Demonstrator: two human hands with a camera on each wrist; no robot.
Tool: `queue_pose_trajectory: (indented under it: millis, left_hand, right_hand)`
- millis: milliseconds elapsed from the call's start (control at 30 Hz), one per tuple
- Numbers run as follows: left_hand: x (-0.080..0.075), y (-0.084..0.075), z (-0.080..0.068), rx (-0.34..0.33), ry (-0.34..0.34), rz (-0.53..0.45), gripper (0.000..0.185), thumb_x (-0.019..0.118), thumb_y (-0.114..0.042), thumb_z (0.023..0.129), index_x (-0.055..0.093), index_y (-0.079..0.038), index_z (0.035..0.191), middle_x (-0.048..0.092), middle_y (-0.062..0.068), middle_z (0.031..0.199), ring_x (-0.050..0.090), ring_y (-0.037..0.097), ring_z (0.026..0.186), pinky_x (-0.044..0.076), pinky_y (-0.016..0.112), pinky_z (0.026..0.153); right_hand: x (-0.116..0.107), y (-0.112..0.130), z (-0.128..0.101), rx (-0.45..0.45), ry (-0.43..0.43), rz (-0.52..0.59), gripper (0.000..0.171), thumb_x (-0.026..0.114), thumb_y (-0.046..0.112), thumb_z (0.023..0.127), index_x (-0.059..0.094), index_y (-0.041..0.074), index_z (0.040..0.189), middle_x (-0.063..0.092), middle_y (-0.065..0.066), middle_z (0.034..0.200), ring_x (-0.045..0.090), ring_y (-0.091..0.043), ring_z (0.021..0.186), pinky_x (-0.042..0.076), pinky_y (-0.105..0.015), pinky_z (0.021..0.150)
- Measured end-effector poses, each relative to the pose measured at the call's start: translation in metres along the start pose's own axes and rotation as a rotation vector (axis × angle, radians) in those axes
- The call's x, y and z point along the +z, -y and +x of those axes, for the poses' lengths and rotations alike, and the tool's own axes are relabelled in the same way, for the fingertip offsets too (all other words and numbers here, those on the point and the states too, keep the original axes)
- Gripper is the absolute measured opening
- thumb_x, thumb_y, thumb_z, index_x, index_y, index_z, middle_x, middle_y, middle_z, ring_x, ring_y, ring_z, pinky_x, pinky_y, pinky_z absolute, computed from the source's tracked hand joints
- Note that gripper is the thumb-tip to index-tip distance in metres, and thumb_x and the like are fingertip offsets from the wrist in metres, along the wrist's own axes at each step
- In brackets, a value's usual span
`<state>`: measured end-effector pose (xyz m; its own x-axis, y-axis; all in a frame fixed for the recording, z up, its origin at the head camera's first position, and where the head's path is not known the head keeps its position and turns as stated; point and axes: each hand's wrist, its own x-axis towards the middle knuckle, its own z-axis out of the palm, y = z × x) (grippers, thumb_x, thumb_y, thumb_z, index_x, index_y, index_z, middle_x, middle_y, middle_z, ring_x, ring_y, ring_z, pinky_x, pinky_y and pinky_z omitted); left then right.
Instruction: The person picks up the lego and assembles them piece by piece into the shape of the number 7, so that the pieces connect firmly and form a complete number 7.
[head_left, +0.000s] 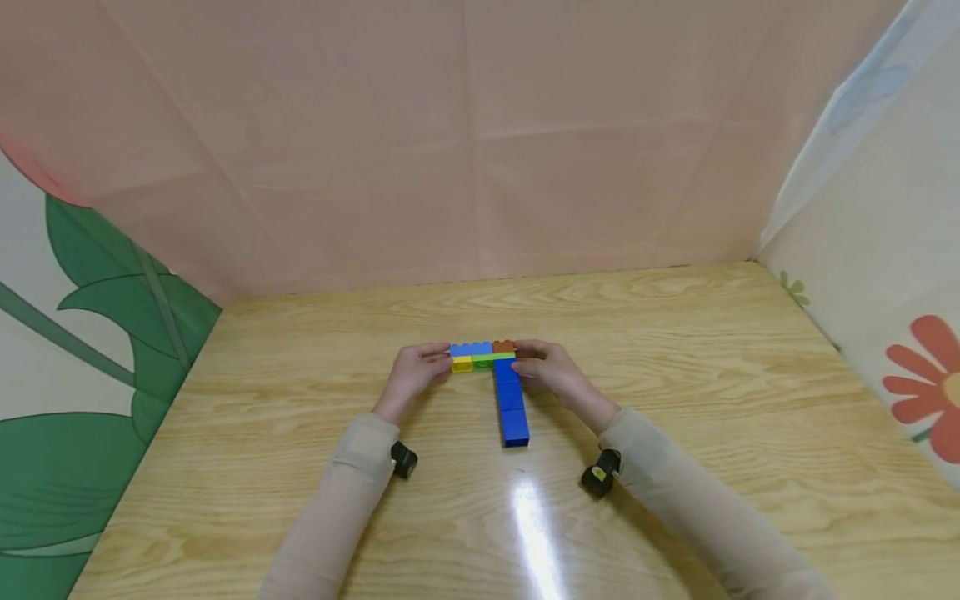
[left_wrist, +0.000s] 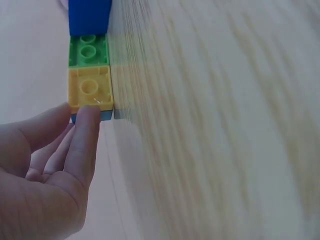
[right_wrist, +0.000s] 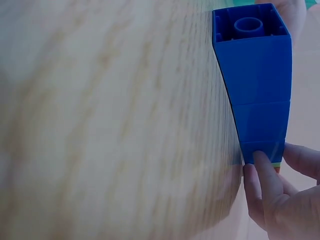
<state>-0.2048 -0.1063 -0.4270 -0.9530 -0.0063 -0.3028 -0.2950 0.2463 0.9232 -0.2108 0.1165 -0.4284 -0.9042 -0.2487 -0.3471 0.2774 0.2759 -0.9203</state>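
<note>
Nearest the head camera, two beige-sleeved forearms reach forward over the pale wood-grain worktop (head_left: 675, 350), each with a small black camera strapped at the wrist. Between the hands lies a T-shaped assembly of plastic building bricks (head_left: 495, 375), flat on the worktop near its middle. Its crossbar runs left to right: a light blue brick (head_left: 471, 349) and a brown brick (head_left: 503, 345) on the far side, a thin lime green strip beneath them, then a yellow square brick (head_left: 462, 364) and a green brick (left_wrist: 88, 50) on the near side. A stem of dark blue bricks (head_left: 512, 408) runs from the crossbar toward the person.

The left hand (head_left: 415, 372) meets the crossbar's left end; in the left wrist view its fingers (left_wrist: 85, 145) lie straight and close together, the tips pressing against the yellow brick's edge. The right hand (head_left: 551, 371) is at the right end; the right wrist view shows its fingers (right_wrist: 267, 182) gently bent, tips touching the dark blue stem where it joins the crossbar. A bright glare streak lies on the worktop just in front of the stem
</note>
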Motion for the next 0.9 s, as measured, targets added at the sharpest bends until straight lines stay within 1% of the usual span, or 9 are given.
queue_pose_trajectory:
  millis: [33,67,167,267,333,433,667,900]
  left_hand:
    - [0.0,0.0,0.0,-0.001,0.0,-0.005,0.035,0.059,-0.004,0.093,0.059,0.0,0.128,0.062,0.021,0.125,0.065,0.028,0.109,0.056,0.032,0.091]
    - [-0.0004,0.0003,-0.0004,0.013,0.003,-0.013,0.035,0.061,-0.004,0.092,0.059,0.001,0.127,0.064,0.021,0.122,0.067,0.026,0.105,0.057,0.03,0.087]
    - [-0.0006,0.0001,-0.0011,0.016,0.0,-0.022,0.035,0.061,-0.003,0.092,0.06,0.001,0.126,0.064,0.02,0.121,0.067,0.023,0.103,0.058,0.029,0.085]
    - [-0.0001,0.0,-0.0011,0.011,0.001,-0.02,0.035,0.06,-0.003,0.092,0.059,0.0,0.127,0.063,0.021,0.122,0.066,0.025,0.106,0.057,0.029,0.087]
    - [0.0016,0.0002,-0.0005,-0.004,-0.002,-0.015,0.036,0.059,-0.003,0.093,0.058,0.0,0.129,0.061,0.022,0.125,0.063,0.029,0.111,0.056,0.032,0.091]
    - [0.0034,0.0004,-0.0007,-0.004,-0.007,-0.019,0.036,0.058,-0.001,0.093,0.057,0.002,0.129,0.06,0.024,0.126,0.062,0.032,0.113,0.056,0.033,0.092]
    - [0.0044,0.0011,-0.0005,0.002,-0.009,-0.021,0.038,0.059,-0.001,0.092,0.055,0.002,0.13,0.059,0.025,0.127,0.062,0.031,0.111,0.056,0.032,0.09]
    - [0.0029,0.0005,-0.0028,-0.002,-0.016,-0.038,0.043,0.058,-0.002,0.093,0.05,0.001,0.135,0.056,0.025,0.131,0.06,0.034,0.115,0.055,0.036,0.094]
  right_hand:
    - [0.0001,0.0,0.0,-0.004,0.001,-0.003,0.051,0.052,0.004,0.096,0.037,-0.002,0.144,0.041,-0.025,0.145,0.051,-0.037,0.127,0.047,-0.044,0.104]
    - [0.0003,0.0,0.0003,-0.005,-0.001,-0.003,0.051,0.052,0.004,0.096,0.037,-0.001,0.144,0.041,-0.025,0.145,0.051,-0.037,0.127,0.047,-0.044,0.103]
    - [0.0007,0.0002,0.0007,-0.002,-0.009,0.003,0.052,0.053,0.003,0.095,0.037,0.0,0.145,0.042,-0.025,0.144,0.052,-0.036,0.126,0.048,-0.043,0.103]
    - [0.0005,0.0007,0.0003,0.002,-0.017,0.009,0.052,0.053,0.002,0.095,0.037,0.001,0.145,0.042,-0.024,0.144,0.053,-0.035,0.125,0.049,-0.041,0.102]
    - [-0.0001,0.0011,-0.0003,0.005,-0.021,0.015,0.052,0.053,0.001,0.095,0.037,0.002,0.145,0.042,-0.024,0.144,0.053,-0.034,0.125,0.049,-0.04,0.102]
    - [-0.0008,0.001,-0.0003,0.005,-0.022,0.018,0.053,0.053,0.001,0.095,0.037,0.001,0.145,0.042,-0.024,0.144,0.053,-0.033,0.124,0.05,-0.04,0.102]
    - [-0.001,0.0006,0.0011,0.032,-0.027,0.02,0.053,0.054,0.002,0.094,0.038,0.003,0.145,0.043,-0.024,0.144,0.053,-0.033,0.125,0.048,-0.04,0.103]
    - [0.0008,0.0006,0.002,0.03,-0.019,0.054,0.051,0.049,0.005,0.097,0.034,-0.001,0.145,0.041,-0.027,0.145,0.049,-0.036,0.129,0.045,-0.041,0.107]
